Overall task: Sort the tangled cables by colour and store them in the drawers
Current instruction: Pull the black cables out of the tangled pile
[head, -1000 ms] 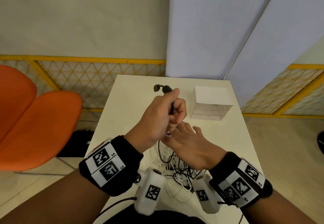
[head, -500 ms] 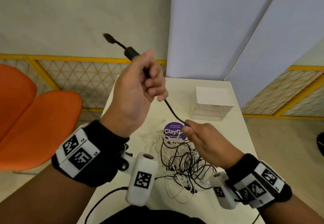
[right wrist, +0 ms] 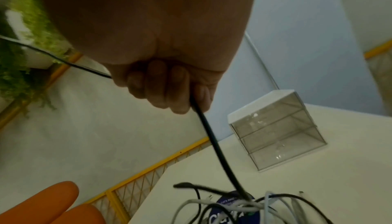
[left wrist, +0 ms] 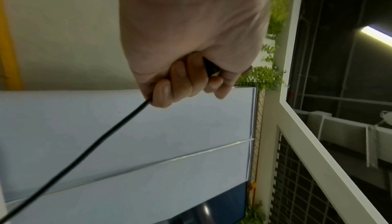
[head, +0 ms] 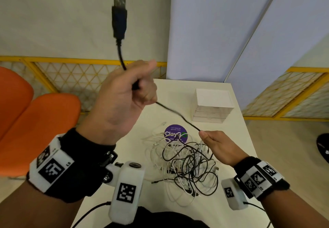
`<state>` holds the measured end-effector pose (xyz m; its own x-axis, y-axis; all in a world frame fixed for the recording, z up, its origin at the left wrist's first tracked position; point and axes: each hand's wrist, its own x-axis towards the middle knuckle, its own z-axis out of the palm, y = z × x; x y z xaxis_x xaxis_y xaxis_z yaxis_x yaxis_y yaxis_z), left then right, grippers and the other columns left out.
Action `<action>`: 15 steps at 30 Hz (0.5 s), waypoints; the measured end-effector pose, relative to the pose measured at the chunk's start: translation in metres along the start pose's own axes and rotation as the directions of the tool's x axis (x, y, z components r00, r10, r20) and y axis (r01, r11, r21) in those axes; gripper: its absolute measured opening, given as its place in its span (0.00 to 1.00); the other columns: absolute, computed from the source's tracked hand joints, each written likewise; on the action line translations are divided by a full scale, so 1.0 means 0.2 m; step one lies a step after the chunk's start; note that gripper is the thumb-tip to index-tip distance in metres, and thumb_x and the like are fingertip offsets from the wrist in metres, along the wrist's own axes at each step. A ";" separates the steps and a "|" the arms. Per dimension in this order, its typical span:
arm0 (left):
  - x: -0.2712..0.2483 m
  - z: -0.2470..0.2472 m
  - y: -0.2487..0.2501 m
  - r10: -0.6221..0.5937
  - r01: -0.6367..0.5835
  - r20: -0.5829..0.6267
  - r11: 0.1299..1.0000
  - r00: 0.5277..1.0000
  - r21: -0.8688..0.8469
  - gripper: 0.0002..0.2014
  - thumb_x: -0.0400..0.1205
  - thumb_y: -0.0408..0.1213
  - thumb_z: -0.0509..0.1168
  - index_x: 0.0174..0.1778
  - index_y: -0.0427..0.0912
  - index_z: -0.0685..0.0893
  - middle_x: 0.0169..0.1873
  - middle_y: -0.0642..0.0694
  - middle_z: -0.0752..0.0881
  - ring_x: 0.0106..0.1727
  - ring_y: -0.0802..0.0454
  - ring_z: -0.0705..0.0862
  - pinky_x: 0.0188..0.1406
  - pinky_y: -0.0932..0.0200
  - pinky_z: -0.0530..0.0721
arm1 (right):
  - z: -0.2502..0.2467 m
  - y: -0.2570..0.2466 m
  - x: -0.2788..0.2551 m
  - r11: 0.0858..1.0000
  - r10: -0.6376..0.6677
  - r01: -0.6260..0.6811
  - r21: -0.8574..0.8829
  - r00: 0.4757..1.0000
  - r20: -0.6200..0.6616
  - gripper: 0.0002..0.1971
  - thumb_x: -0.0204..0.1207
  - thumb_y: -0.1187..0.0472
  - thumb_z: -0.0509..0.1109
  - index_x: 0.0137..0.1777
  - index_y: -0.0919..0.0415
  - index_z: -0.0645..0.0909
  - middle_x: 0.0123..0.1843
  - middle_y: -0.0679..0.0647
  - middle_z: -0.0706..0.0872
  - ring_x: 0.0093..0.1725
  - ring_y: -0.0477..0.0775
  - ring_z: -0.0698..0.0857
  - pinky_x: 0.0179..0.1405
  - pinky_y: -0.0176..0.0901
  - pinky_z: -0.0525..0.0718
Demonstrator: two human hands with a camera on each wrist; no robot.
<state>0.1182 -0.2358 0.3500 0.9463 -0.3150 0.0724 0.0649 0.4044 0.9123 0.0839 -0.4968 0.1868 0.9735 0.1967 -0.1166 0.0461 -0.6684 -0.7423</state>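
A black cable (head: 175, 112) runs taut between my two hands above the white table (head: 236, 154). My left hand (head: 138, 88) is raised high and grips it in a fist, and its USB plug (head: 119, 18) sticks up above the fist. My right hand (head: 207, 136) grips the same black cable (right wrist: 208, 137) lower down, just above the pile. From there it drops into a tangle of black and white cables (head: 188, 167) lying on the table. In the left wrist view the black cable (left wrist: 84, 152) leaves my curled fingers (left wrist: 186, 78) downward.
A small clear drawer unit (head: 212, 105) with a white top stands at the far right of the table, drawers closed. A purple round sticker (head: 175, 133) lies under the tangle. An orange chair (head: 39, 128) stands left of the table, with yellow mesh fencing behind.
My left hand has risen up and away from the table, drawing the black cable out of the tangle. My right hand closed round the cable and stays low over the pile.
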 end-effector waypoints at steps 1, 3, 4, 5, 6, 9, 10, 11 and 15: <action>0.00 -0.02 0.00 -0.012 0.012 -0.020 1.000 1.000 0.012 0.25 0.83 0.42 0.63 0.20 0.48 0.62 0.17 0.52 0.55 0.23 0.51 0.53 0.28 0.55 0.58 | 0.00 0.01 -0.01 0.999 0.024 -0.024 0.028 1.000 0.003 0.25 0.85 0.41 0.53 0.31 0.56 0.57 0.30 0.51 0.58 0.31 0.48 0.58 0.31 0.40 0.57; -0.02 -0.05 0.02 -0.028 0.029 -0.031 0.999 0.999 0.016 0.28 0.85 0.45 0.60 0.18 0.49 0.58 0.18 0.50 0.50 0.23 0.50 0.50 0.25 0.56 0.59 | -0.01 0.01 -0.04 0.996 0.047 -0.049 0.075 0.999 0.023 0.26 0.86 0.42 0.56 0.31 0.56 0.56 0.31 0.52 0.57 0.31 0.50 0.57 0.31 0.40 0.55; -0.02 -0.06 0.04 -0.027 0.027 -0.031 0.999 0.999 0.020 0.29 0.86 0.47 0.57 0.18 0.49 0.57 0.19 0.49 0.49 0.23 0.50 0.49 0.24 0.57 0.59 | -0.01 0.01 -0.05 0.995 0.049 -0.051 0.088 0.998 0.028 0.26 0.86 0.43 0.57 0.31 0.56 0.55 0.31 0.52 0.56 0.31 0.50 0.57 0.31 0.40 0.55; -0.02 -0.07 0.06 -0.020 0.021 -0.029 1.000 0.999 0.022 0.29 0.87 0.49 0.54 0.18 0.49 0.56 0.19 0.49 0.48 0.23 0.50 0.48 0.24 0.57 0.59 | -0.01 0.01 -0.06 0.994 0.053 -0.055 0.095 0.998 0.026 0.26 0.86 0.43 0.57 0.30 0.55 0.55 0.31 0.51 0.56 0.31 0.50 0.56 0.31 0.40 0.55; -0.02 -0.09 0.08 -0.003 0.003 -0.032 1.000 0.999 0.019 0.30 0.87 0.51 0.52 0.18 0.48 0.55 0.18 0.49 0.49 0.23 0.50 0.48 0.24 0.57 0.58 | -0.02 0.02 -0.06 0.994 0.061 -0.062 0.089 0.998 0.017 0.26 0.85 0.43 0.57 0.30 0.55 0.55 0.30 0.50 0.56 0.31 0.49 0.56 0.31 0.40 0.55; 0.00 -0.21 0.18 0.084 -0.083 -0.037 0.996 0.996 0.031 0.30 0.89 0.54 0.48 0.18 0.49 0.57 0.15 0.52 0.57 0.20 0.53 0.54 0.22 0.58 0.59 | -0.07 0.10 -0.07 0.994 0.110 -0.109 0.013 0.993 -0.052 0.26 0.83 0.39 0.54 0.31 0.55 0.56 0.28 0.47 0.57 0.28 0.46 0.57 0.30 0.39 0.58; 0.00 -0.26 0.21 0.100 -0.100 0.000 0.994 0.995 0.053 0.29 0.88 0.56 0.49 0.20 0.49 0.58 0.16 0.54 0.59 0.19 0.55 0.57 0.20 0.61 0.62 | -0.08 0.14 -0.08 0.991 0.131 -0.132 -0.013 0.989 -0.072 0.25 0.83 0.39 0.54 0.31 0.55 0.56 0.27 0.46 0.58 0.28 0.45 0.57 0.31 0.41 0.59; -0.01 -0.29 0.24 0.109 -0.112 0.043 0.991 0.993 0.078 0.28 0.86 0.59 0.49 0.21 0.49 0.59 0.17 0.56 0.60 0.19 0.58 0.59 0.18 0.64 0.64 | -0.08 0.16 -0.08 0.987 0.153 -0.156 -0.036 0.985 -0.086 0.26 0.82 0.38 0.53 0.31 0.55 0.56 0.26 0.45 0.58 0.27 0.45 0.57 0.31 0.43 0.59; -0.03 -0.22 0.20 0.063 -0.060 -0.018 0.987 0.998 0.150 0.30 0.89 0.59 0.44 0.22 0.48 0.60 0.19 0.54 0.60 0.19 0.57 0.54 0.18 0.58 0.50 | -0.06 0.10 -0.06 0.985 0.133 -0.140 -0.097 0.989 -0.072 0.27 0.82 0.38 0.52 0.28 0.55 0.56 0.23 0.44 0.59 0.24 0.45 0.59 0.30 0.43 0.60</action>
<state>0.1291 -0.1804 0.3696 0.9540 -0.2736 0.1225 -0.0398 0.2895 0.9564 0.0759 -0.5202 0.1814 0.9846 0.0539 -0.1662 -0.0685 -0.7560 -0.6510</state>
